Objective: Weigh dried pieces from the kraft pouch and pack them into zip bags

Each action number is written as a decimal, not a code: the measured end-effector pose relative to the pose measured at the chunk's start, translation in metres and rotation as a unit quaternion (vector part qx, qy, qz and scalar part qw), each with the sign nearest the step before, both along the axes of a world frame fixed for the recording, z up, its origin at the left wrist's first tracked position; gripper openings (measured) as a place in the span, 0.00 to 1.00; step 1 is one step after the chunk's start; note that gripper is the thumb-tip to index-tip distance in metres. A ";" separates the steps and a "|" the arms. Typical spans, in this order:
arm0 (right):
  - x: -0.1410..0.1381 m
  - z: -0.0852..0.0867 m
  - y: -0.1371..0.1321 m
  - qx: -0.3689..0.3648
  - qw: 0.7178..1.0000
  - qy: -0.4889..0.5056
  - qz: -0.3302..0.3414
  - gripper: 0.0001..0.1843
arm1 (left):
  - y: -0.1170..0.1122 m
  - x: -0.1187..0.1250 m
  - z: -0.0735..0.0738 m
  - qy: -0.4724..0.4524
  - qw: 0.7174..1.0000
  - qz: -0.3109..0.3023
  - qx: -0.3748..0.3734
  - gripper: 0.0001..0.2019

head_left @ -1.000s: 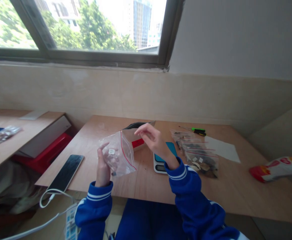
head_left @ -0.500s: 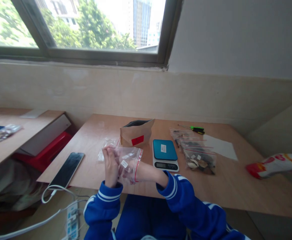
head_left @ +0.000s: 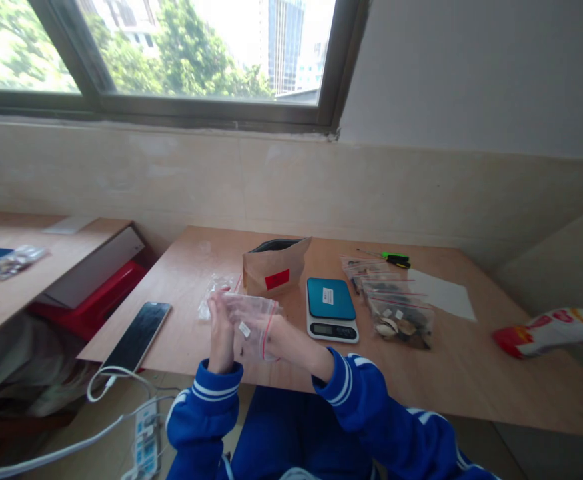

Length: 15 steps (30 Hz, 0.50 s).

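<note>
My left hand is upright with its fingers held together, gripping the closed end of a clear zip bag. The bag has a small white label and a red line along its mouth, which faces right. From the right, my right hand reaches to the mouth; its fingers are inside or behind the plastic, blurred, and what they hold is hidden. A small dark bit lies below the bag. Just behind stand an open brown paper pouch with a red label and, flat on the table, more clear plastic bags.
Right of the pouch sits a kitchen scale with a blue top. Beyond are several filled zip bags, a green-and-black screwdriver, white paper and a red-and-white package. A cabled phone lies left, near the edge.
My right hand has drawn back to the right, from deeper in the bag to its mouth. The left hand stays at the closed end. The small dark bit now shows on the table.
</note>
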State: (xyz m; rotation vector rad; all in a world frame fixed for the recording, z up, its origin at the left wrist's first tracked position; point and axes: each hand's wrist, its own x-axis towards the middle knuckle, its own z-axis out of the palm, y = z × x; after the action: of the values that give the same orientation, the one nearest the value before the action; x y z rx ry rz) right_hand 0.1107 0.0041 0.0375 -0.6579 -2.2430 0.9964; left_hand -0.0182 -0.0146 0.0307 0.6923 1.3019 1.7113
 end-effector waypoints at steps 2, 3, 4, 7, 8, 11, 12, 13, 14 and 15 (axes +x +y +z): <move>0.006 0.000 0.002 0.018 0.998 -0.040 -0.035 0.12 | 0.000 -0.007 -0.013 -0.059 0.996 -0.057 -0.024 0.28; 0.009 0.000 0.004 0.023 0.997 -0.053 -0.058 0.12 | -0.002 -0.009 -0.020 -0.086 0.991 -0.091 -0.048 0.29; 0.012 0.000 0.005 0.029 0.994 -0.059 -0.083 0.13 | -0.005 -0.011 -0.027 -0.109 0.983 -0.127 -0.074 0.31; 0.020 -0.002 0.011 0.040 0.986 -0.038 -0.155 0.14 | -0.019 -0.012 -0.046 -0.161 0.949 -0.232 -0.141 0.33; 0.022 -0.003 0.013 0.041 0.983 -0.030 -0.177 0.14 | -0.024 -0.010 -0.050 -0.168 0.940 -0.257 -0.147 0.31; 0.029 -0.005 0.018 0.022 0.982 -0.017 -0.184 0.12 | -0.034 -0.005 -0.057 -0.141 0.947 -0.264 -0.115 0.27; 0.032 -0.005 0.019 0.005 0.986 -0.013 -0.167 0.10 | -0.035 -0.003 -0.056 -0.124 0.955 -0.252 -0.098 0.26; 0.035 -0.005 0.019 -0.017 0.989 -0.008 -0.144 0.09 | -0.036 -0.003 -0.055 -0.108 0.961 -0.241 -0.086 0.24; 0.038 -0.004 0.019 -0.044 0.992 -0.003 -0.118 0.09 | -0.036 -0.002 -0.053 -0.092 0.965 -0.233 -0.078 0.23; 0.041 -0.004 0.018 -0.075 0.993 0.001 -0.094 0.10 | -0.035 -0.002 -0.051 -0.079 0.967 -0.230 -0.074 0.22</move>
State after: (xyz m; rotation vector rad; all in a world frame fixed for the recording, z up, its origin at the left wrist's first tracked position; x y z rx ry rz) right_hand 0.1521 0.0222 0.0339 -0.9145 -2.0736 1.0759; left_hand -0.0206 -0.0500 -0.0202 0.6917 1.0456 1.2536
